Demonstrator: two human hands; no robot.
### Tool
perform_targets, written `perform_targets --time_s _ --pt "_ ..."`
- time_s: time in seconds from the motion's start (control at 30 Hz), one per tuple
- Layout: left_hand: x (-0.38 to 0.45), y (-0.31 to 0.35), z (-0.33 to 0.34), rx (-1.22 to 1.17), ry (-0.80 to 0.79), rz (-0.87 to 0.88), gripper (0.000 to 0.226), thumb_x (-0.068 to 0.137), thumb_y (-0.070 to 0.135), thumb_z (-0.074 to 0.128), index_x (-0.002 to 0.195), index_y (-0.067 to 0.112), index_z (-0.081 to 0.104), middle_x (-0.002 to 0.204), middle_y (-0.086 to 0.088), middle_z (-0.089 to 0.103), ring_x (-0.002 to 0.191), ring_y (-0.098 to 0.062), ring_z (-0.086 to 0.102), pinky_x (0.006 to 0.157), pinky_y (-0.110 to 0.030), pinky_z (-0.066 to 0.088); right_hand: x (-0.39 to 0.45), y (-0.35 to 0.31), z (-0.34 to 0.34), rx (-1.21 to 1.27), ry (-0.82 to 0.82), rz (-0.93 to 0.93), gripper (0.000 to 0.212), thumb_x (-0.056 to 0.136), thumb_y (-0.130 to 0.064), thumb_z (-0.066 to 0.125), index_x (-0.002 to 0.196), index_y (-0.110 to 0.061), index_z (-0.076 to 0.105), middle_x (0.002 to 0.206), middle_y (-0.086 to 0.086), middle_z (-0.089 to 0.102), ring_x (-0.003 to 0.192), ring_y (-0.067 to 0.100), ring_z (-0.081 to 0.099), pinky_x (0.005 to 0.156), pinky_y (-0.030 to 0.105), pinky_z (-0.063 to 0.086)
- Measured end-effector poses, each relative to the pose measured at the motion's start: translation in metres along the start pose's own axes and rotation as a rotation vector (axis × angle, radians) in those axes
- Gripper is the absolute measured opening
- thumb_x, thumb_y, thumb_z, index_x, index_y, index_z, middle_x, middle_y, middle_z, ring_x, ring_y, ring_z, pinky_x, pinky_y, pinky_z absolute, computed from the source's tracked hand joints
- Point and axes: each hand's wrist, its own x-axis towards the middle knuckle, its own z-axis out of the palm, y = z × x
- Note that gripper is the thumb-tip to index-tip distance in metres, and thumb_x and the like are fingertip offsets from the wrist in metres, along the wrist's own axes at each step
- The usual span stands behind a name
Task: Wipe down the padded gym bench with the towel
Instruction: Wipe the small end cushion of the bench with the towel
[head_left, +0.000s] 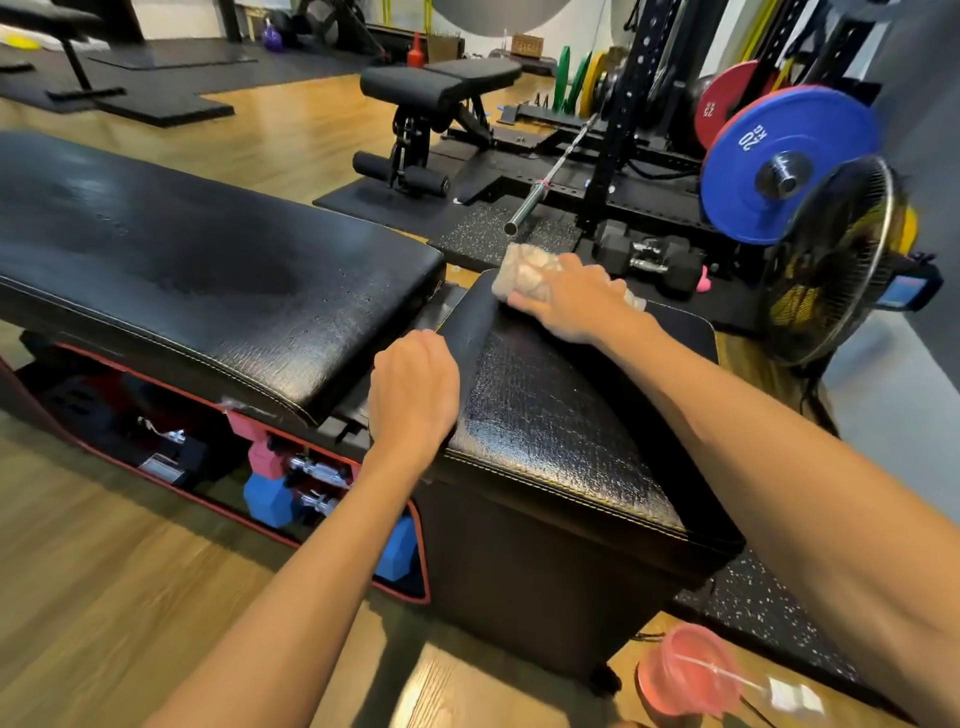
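At centre frame the towel (530, 273) is pressed flat under the right hand (571, 301) on the seat pad (561, 415), whose edge is clenched by the left hand (413, 389); the far corner could be missed.

Bright, even indoor light; soft glare on the black padded surface (208, 270); wide-angle curvature bends frame edges; motion blur smears the pink cup (691, 675)
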Motion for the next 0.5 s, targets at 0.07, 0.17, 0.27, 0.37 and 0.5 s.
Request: perform_targets --time_s 0.07,0.17,0.27,0.37,0.5 --pt "0.0 0.0 0.0 -0.089 0.007 -0.057 0.025 0.093 -0.002 0.032 0.094 0.003 0.056 0.095 -0.015 0.062 0.088 -0.037 0.058 0.065 -0.031 0.022 0.011 0.0 -0.001 0.008 -0.001 0.009 0.092 0.083 -0.085 0.029 0.145 -0.018 0.04 0.15 0.008 0.036 0.131 0.045 0.038 0.1 0.061 0.031" --pt "-0.001 0.002 -0.002 -0.287 0.129 -0.135 0.031 0.096 0.004 0.03 0.068 0.009 0.043 0.068 -0.009 0.053 0.069 -0.031 0.043 0.061 -0.03 0.01 0.01 -0.006 -0.002 -0.002 -0.013 -0.005 0.09 0.085 -0.083 0.029 0.148 -0.019 0.036 0.154 0.008 0.031 0.135 0.046 0.032 0.104 0.062 0.027" --pt "-0.004 0.004 -0.005 -0.481 0.178 -0.213 0.033 0.098 0.013 0.026 0.066 0.017 0.03 0.062 -0.005 0.04 0.069 -0.027 0.035 0.06 -0.031 0.008 -0.007 -0.018 0.001 -0.003 -0.013 -0.107 0.083 0.088 -0.079 0.031 0.15 -0.024 0.034 0.157 0.009 0.027 0.139 0.044 0.025 0.11 0.064 0.021" --pt "-0.002 0.002 -0.006 -0.522 0.1 -0.244 0.029 0.1 0.017 0.023 0.074 0.017 0.036 0.079 -0.013 0.052 0.083 -0.034 0.045 0.061 -0.03 0.008 -0.032 -0.037 0.0 0.021 -0.012 -0.206 0.078 0.089 -0.075 0.036 0.151 -0.028 0.033 0.159 0.006 0.024 0.143 0.041 0.02 0.113 0.061 0.018" --pt "0.003 0.0 -0.011 -0.592 -0.009 -0.295 0.028 0.101 0.012 0.022 0.088 0.006 0.047 0.113 -0.025 0.061 0.104 -0.042 0.051 0.075 -0.039 0.023 -0.079 -0.056 -0.007 0.024 -0.06 -0.321 0.069 0.09 -0.072 0.04 0.151 -0.039 0.032 0.158 0.004 0.023 0.144 0.038 0.018 0.112 0.056 0.016"
